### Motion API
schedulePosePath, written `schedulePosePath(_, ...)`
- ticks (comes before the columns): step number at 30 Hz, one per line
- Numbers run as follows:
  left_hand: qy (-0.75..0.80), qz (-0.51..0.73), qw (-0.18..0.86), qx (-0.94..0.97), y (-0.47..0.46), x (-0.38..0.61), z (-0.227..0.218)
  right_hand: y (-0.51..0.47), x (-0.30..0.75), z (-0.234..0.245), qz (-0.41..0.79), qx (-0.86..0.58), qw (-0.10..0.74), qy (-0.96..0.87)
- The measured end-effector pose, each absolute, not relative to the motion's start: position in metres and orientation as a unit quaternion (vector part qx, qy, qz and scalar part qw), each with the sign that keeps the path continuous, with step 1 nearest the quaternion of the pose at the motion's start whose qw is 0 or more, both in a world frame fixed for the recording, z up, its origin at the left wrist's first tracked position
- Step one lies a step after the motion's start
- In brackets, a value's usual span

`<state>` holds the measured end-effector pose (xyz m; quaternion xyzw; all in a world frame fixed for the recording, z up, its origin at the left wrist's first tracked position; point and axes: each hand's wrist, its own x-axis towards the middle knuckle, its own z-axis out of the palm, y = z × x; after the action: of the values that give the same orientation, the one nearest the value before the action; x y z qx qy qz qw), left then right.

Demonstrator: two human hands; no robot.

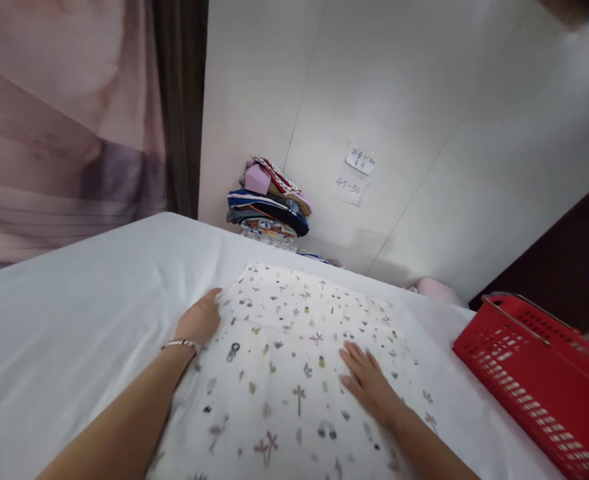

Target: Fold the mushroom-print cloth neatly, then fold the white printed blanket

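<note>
A white cloth [284, 360] printed with small palm trees, flamingos, pineapples and sunglasses lies spread out before me. At its left edge is my left hand [200, 320], a bracelet on the wrist, with its fingers closed on the fabric; the fingertips are partly hidden. My right hand [367, 381] rests flat on the right half of the cloth, its fingers slightly apart and a little blurred. A fold or seam line crosses the cloth between the hands.
Beneath the cloth is a table covered in white [99, 300]. A red plastic basket [539, 380] stands at the right. Folded clothes [269, 200] are stacked by the wall behind the far edge, below paper notes [349, 190]. A curtain [74, 133] hangs at the left.
</note>
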<state>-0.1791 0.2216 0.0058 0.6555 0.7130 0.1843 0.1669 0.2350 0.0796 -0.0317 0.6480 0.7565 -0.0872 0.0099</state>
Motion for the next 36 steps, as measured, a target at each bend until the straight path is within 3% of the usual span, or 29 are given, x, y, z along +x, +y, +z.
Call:
schedulePosePath(5, 0.696, 0.193, 0.187, 0.666, 0.220, -0.180, 0.007, 0.018, 0.345, -0.032, 0.000, 0.843, 0.090, 0.531)
schedulePosePath(8, 0.697, 0.207, 0.183, 0.662, 0.220, -0.179, 0.003, 0.011, 0.362, -0.020, 0.075, 0.824, 0.131, 0.546)
schedulePosePath(11, 0.691, 0.223, 0.189, 0.661, 0.221, -0.181, -0.001, 0.026, 0.287, -0.010, 0.110, 0.776, 0.066, 0.618)
schedulePosePath(17, 0.675, 0.276, 0.223, 0.647, 0.225, -0.188, -0.010, 0.070, 0.063, 0.006, -0.087, 0.541, -0.039, 0.836)
schedulePosePath(21, 0.668, 0.289, 0.239, 0.643, 0.225, -0.191, -0.010, 0.078, 0.012, 0.011, -0.126, 0.480, -0.064, 0.866)
schedulePosePath(30, 0.671, 0.307, 0.263, 0.621, 0.228, -0.191, -0.011, -0.031, 0.149, -0.025, -0.063, 0.501, 0.021, 0.863)
schedulePosePath(36, 0.683, 0.305, 0.288, 0.597, 0.228, -0.191, -0.004, -0.104, 0.262, -0.047, -0.015, 0.673, 0.048, 0.738)
